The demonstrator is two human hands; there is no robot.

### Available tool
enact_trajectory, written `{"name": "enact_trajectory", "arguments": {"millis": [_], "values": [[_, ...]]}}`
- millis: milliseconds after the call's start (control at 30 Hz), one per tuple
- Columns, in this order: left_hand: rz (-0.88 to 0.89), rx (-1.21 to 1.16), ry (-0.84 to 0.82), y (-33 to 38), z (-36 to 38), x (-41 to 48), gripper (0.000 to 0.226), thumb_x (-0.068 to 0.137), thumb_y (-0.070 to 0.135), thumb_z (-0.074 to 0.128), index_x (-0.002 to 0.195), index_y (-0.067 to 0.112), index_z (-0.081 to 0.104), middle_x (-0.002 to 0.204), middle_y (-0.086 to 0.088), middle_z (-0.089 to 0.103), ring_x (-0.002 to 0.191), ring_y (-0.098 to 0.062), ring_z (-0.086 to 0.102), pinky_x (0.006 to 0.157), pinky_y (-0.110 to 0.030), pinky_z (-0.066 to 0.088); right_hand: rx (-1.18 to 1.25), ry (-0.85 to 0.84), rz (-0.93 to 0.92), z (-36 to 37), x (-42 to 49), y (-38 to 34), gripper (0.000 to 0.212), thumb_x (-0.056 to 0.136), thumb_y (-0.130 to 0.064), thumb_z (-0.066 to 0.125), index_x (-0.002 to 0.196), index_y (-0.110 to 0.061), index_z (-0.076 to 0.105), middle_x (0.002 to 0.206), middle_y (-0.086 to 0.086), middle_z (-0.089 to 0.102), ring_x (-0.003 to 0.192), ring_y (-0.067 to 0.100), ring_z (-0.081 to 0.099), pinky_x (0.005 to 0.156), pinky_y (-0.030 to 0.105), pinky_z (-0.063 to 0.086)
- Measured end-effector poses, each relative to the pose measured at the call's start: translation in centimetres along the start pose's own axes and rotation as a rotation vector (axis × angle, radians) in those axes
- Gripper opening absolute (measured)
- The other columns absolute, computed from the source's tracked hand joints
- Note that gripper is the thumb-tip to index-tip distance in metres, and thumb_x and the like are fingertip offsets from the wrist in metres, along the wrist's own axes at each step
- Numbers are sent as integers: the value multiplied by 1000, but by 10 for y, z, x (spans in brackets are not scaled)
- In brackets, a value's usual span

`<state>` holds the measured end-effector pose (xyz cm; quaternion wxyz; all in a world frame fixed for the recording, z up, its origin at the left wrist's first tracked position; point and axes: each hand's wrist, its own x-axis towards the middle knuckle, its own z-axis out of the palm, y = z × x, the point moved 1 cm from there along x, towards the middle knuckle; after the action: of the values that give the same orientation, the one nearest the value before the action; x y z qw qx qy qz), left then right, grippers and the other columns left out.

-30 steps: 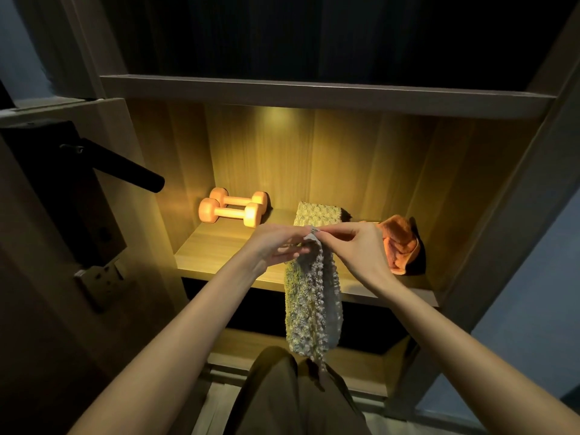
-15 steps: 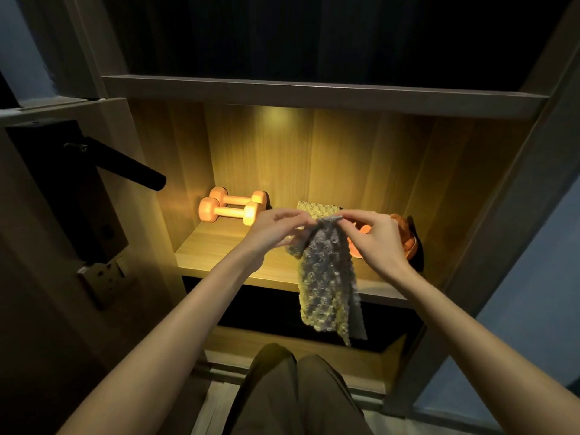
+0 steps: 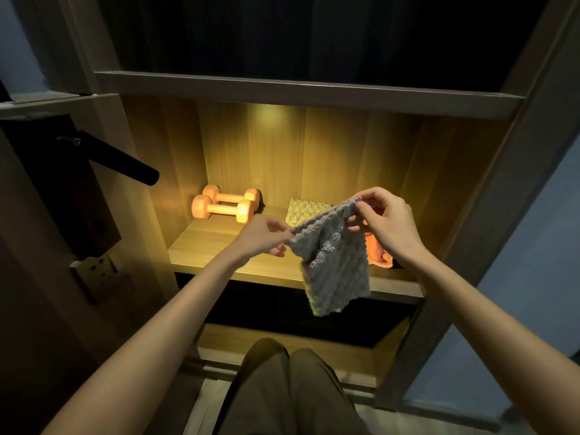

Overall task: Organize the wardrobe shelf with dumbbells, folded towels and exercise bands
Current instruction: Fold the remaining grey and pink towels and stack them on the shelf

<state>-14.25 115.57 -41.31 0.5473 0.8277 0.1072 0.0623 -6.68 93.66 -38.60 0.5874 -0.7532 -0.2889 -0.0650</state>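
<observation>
Towel (image 3: 332, 262) pinched by left hand (image 3: 262, 235), right hand (image 3: 387, 222)

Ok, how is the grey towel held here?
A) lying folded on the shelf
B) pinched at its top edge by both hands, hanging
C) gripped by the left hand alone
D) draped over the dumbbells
B: the left hand and the right hand each pinch the top edge of the grey towel, which hangs in front of the shelf.
</observation>
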Motion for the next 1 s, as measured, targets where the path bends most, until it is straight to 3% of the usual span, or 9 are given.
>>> {"name": "enact_trajectory", "arguments": {"millis": [200,333,400,533,600,700,800,900,1000], "values": [[106,-350,-199,33,-15,-14,18,92,23,61,110,20,60,82,4,61,62,-9,54,56,-21,48,17,46,64,-8,5,-2,9,96,-9,53,102,-7,61,89,13,67,68,19,72,59,30,59],[267,-137,-160,38,-22,-20,20,95,28,56,103,16,69,93,3,67,73,-7,61,63,-22,53,10,7,33,-8,7,-9,9,97,-11,54,102,-10,61,85,12,66,67,20,71,56,29,58],[303,-66,-122,37,-24,-22,22,96,26,53,98,12,71,87,2,66,73,-7,59,65,-23,54,14,11,28,-7,7,-12,11,97,-11,53,104,-7,60,87,11,65,68,21,71,59,31,59],[352,-5,-19,33,-22,-25,28,100,22,46,90,10,69,78,-4,61,68,-11,54,57,-21,53,42,-33,46,-3,5,-17,10,99,-12,50,104,-7,56,87,9,61,68,25,72,58,34,59],[360,33,-9,31,-23,-25,32,99,30,44,88,11,68,83,-7,64,73,-16,57,56,-23,54,35,-67,62,-1,4,-18,9,99,-13,48,104,-8,54,88,9,59,67,25,72,54,31,57],[388,194,11,25,-27,-27,32,81,46,61,84,14,64,85,-6,61,74,-20,57,57,-28,58,56,-89,83,-1,2,-17,6,99,-12,48,103,-9,53,85,8,57,67,28,71,56,36,58],[443,210,120,16,-35,-26,25,78,32,74,82,9,63,92,-13,61,74,-20,58,61,-34,59,77,-154,126,0,3,-13,5,100,-12,46,99,-14,51,88,12,58,66,28,71,57,37,60],[389,159,133,10,-45,-20,25,85,28,69,90,6,62,97,-9,64,79,-15,63,70,-34,57,104,-250,186,9,8,-8,5,101,-13,44,101,-11,48,92,16,57,70,28,71,58,36,60],[306,130,110,4,-56,-9,22,89,21,65,95,2,55,98,-13,67,89,-24,68,70,-35,60,141,-272,243,28,21,-1,9,101,-11,42,108,-6,46,86,15,57,77,32,72,66,45,60]]}}
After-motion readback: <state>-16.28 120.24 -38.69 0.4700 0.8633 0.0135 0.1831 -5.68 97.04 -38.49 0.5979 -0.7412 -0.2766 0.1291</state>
